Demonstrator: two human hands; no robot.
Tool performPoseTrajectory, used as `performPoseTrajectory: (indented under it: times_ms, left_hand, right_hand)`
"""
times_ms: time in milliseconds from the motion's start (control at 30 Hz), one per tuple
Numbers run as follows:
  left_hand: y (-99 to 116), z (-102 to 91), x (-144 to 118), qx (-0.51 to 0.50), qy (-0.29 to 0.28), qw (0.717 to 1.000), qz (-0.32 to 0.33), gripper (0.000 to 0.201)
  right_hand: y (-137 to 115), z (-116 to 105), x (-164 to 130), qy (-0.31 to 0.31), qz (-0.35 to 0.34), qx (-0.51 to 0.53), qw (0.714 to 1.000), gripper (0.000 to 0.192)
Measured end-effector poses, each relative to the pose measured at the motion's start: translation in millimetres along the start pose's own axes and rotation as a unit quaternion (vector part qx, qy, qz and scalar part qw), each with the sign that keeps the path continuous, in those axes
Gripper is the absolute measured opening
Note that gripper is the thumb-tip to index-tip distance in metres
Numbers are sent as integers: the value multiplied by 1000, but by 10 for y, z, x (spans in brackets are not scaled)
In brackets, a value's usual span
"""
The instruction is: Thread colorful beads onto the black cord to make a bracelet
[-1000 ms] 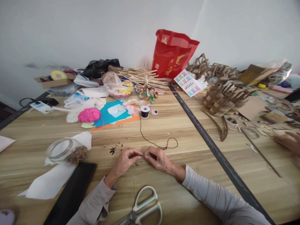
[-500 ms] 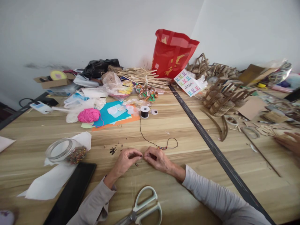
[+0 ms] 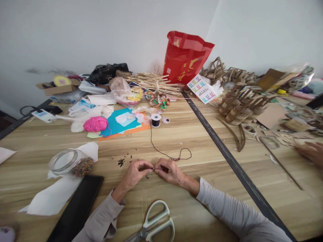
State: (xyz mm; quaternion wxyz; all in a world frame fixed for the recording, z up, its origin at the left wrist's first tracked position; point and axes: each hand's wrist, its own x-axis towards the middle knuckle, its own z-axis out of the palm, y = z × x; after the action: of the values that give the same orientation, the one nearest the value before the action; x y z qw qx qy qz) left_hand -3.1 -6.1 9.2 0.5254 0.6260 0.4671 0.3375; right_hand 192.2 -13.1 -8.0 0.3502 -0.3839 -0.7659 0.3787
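My left hand [image 3: 136, 173] and my right hand [image 3: 172, 172] meet over the table, thumb and forefinger of each pinched together. A tiny dark bead sits at the left fingertips; the right fingers pinch the black cord, its tip barely visible. From a spool [image 3: 155, 120] the cord [image 3: 152, 139] runs toward me and loops beside my right hand, with several coloured beads [image 3: 174, 159] strung on it. A few loose beads [image 3: 147, 177] lie just below the fingertips. White-handled scissors [image 3: 157, 222] rest nearer to me.
At left, a glass jar [image 3: 64, 162] lies tipped with beads [image 3: 82, 166] at its mouth, near a black tray-like slab [image 3: 78, 208]. Black scraps [image 3: 121, 162] lie beyond my left hand. Pink yarn [image 3: 95, 124], a red bag [image 3: 188, 58] and small woven baskets [image 3: 236, 109] stand farther back. Another person's hand [image 3: 311, 152] is at right.
My fingertips have shifted very slightly at the pinch. The cord, strung beads and scissors stay where they were.
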Motion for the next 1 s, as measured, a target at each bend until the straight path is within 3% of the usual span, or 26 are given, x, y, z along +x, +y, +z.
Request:
performPoseTrajectory:
  times_ms: [400, 1000]
  left_hand:
    - [26, 13, -6, 37, 0, 999, 14, 6]
    - [-31, 19, -9, -3, 10, 1000, -9, 7]
  right_hand:
    - [-16, -14, 6, -6, -9, -5, 1000, 11]
    - [-5, -8, 3, -8, 4, 6, 1000, 7]
